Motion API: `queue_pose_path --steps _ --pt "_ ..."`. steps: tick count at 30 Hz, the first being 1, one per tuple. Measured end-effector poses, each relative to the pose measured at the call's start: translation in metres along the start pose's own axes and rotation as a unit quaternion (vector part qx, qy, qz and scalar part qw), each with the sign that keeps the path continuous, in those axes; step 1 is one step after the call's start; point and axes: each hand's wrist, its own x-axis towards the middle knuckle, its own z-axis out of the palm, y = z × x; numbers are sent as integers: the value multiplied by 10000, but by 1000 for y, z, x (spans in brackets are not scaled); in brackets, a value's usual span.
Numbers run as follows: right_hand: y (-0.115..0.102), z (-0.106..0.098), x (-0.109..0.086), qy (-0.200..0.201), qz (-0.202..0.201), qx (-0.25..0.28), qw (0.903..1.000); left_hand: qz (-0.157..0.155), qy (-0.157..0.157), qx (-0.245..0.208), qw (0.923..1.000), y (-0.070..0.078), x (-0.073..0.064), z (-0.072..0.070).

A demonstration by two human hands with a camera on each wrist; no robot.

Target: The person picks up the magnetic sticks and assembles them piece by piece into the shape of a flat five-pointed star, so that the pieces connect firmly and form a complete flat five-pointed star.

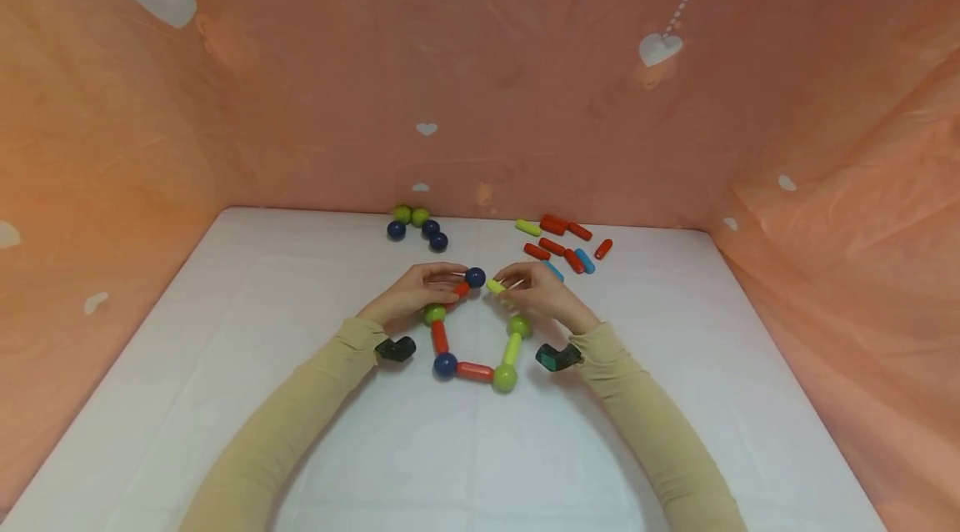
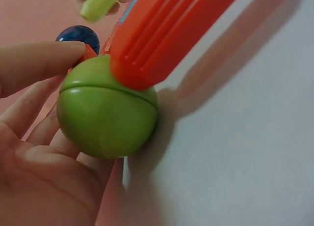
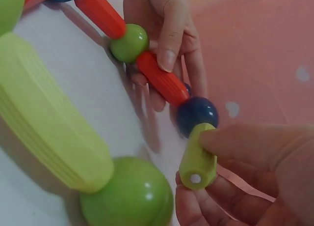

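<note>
My left hand (image 1: pixel 411 292) pinches a red rod (image 3: pixel 163 79) between thumb and fingers. That rod joins a green ball (image 2: pixel 108 110) to a dark blue ball (image 1: pixel 476 277) at its far end. With thumb and fingertips my right hand (image 1: pixel 546 292) holds a yellow-green rod (image 3: pixel 198 159), a pale dot on its end; in the head view a small gap parts it from the blue ball. The chain runs on through a red rod (image 1: pixel 439 338), a blue ball (image 1: pixel 446 365), another red rod (image 1: pixel 475 372), a green ball (image 1: pixel 505 378), a yellow-green rod (image 1: pixel 512 349) and a green ball (image 1: pixel 519 326).
At the back left of the white table (image 1: pixel 360 457) lie loose green balls (image 1: pixel 421 217) and blue balls (image 1: pixel 396 230). Several loose red rods (image 1: pixel 553 224), blue rods (image 1: pixel 585 260) and a yellow-green rod (image 1: pixel 528 228) lie at the back right. An orange cloth (image 1: pixel 480 82) hangs around the table.
</note>
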Motion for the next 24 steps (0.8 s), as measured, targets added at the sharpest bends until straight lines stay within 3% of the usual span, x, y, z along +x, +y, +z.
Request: queue_pose_path --steps 9,18,24 --pt "0 8 4 -64 394 410 9984 -127 -52 15 9999 2 3 0" --pt "3 9 3 -56 390 653 9971 -263 140 -38 9995 7 21 5" --pt "9 1 -14 40 245 -42 9997 -333 213 60 9992 7 22 7"
